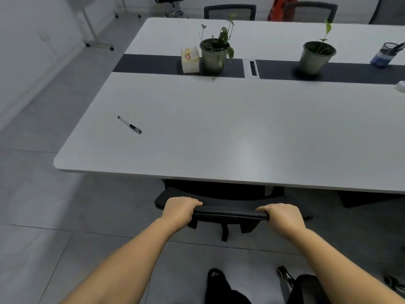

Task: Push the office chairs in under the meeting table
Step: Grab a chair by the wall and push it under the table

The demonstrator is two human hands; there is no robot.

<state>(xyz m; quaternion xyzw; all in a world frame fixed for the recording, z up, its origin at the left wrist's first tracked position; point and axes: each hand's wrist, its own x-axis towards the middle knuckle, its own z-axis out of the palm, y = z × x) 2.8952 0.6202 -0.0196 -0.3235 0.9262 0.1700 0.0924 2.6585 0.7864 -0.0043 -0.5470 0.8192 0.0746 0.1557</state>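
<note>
Both hands grip the top of the chair point(230, 212) backrest, the left hand point(180, 209) at its left end and the right hand point(282, 216) at its right end, fingers curled over the far side; the seat beyond the grip is already partly beneath the near edge of the table point(219, 137). In my judgement the step is best done with an even, straight push from both ends, so the chair does not swivel or knock the edge. Both forearms reach forward, nearly straight, wrists level and knuckles up.
</note>
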